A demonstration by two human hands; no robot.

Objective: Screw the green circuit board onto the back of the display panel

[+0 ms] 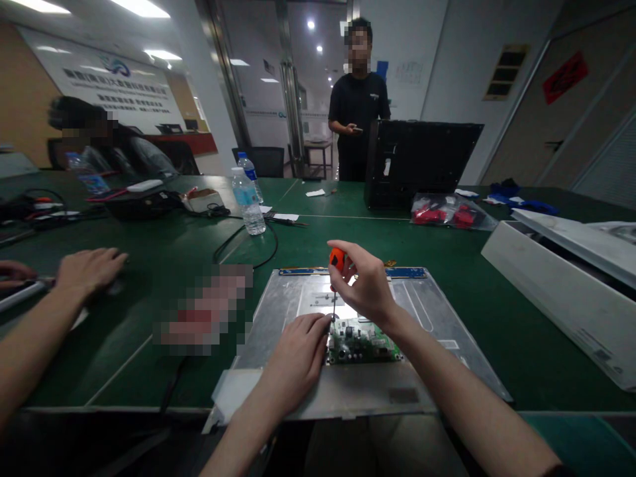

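My right hand point(365, 281) grips a screwdriver point(336, 257) by its orange and black handle. The thin shaft points straight down, its tip at the upper left corner of a green circuit board point(365, 341). My left hand point(301, 344) lies along the board's left edge, fingers stretched out, fingertips beside the screwdriver's tip; what lies under them is hidden. Beneath both hands is a flat silver metal panel point(278, 311), with a blue strip point(407, 272) along its far edge. The board sits on the panel's near half, partly covered by my right forearm.
A white casing point(561, 305) lies right on the green table point(447, 252). Behind stand a black monitor-like case point(422, 165), a plastic bag with red items point(442, 213) and water bottles point(248, 202). Another person's hand point(89, 268) rests at left; a person point(360, 99) stands opposite.
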